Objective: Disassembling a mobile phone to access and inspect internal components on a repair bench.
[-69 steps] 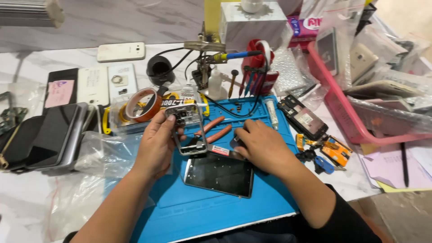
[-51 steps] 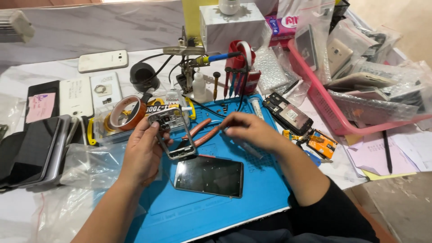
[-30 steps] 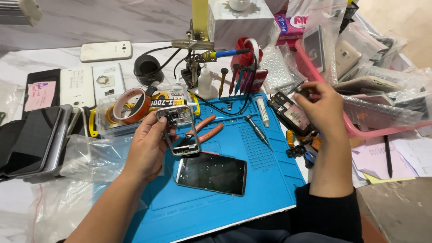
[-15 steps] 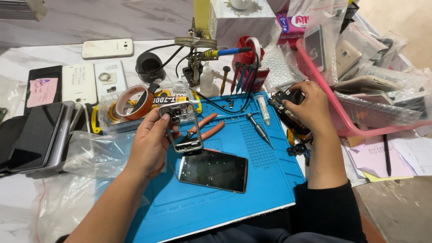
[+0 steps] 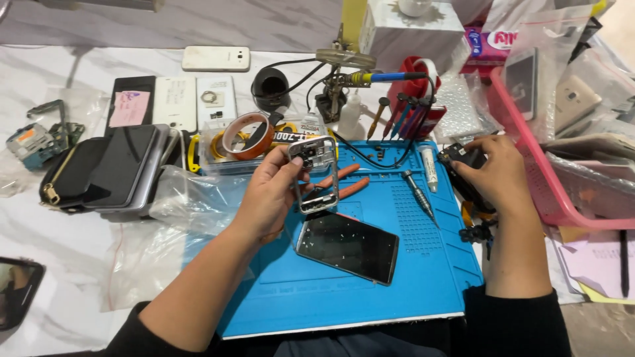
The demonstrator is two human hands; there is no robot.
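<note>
My left hand (image 5: 268, 198) holds a clear phone frame (image 5: 315, 173) upright above the blue work mat (image 5: 410, 264). A black phone with a dark screen (image 5: 347, 246) lies flat on the mat just below the frame. At the mat's right edge my right hand (image 5: 497, 177) rests on a dark phone body (image 5: 464, 165) and grips it. A screwdriver (image 5: 418, 194) and red-handled tweezers (image 5: 349, 182) lie on the mat between my hands.
A roll of amber tape (image 5: 245, 134) sits behind the frame. Several phones (image 5: 175, 100) and a black pouch (image 5: 73, 173) lie at left. A soldering stand (image 5: 344, 66) and red tool holder (image 5: 413, 99) stand at the back. A pink basket (image 5: 562, 132) borders the right.
My right hand left the middle of the mat and went right to the dark phone body. My left hand lifted the clear frame a little higher.
</note>
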